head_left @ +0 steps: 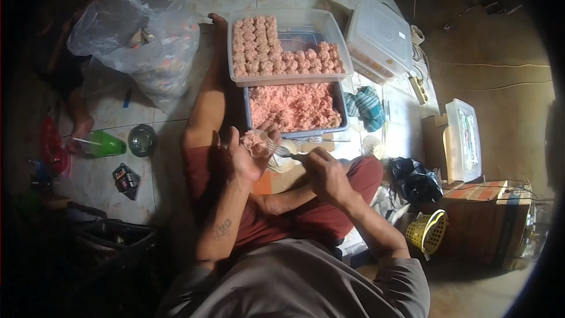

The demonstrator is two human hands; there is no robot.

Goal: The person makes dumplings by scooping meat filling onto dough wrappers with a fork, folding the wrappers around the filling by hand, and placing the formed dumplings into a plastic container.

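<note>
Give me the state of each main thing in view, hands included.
Left hand, cupped around a pink portion
Right hand, closed around a fork
Fork, tines at the pink portion
Clear tub, open, partly filled with rounded portions
Blue tub, open, holding pink mixture
Checked cloth, bunched up
Black bag, crumpled
Yellow basket, tilted

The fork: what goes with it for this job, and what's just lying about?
In the job:
- fork, in the right hand
- pink portion, in the left hand
- blue tub of pink mix
- clear tub of pink balls

Probably just lying about:
- green cup
- yellow basket
- black bag
</note>
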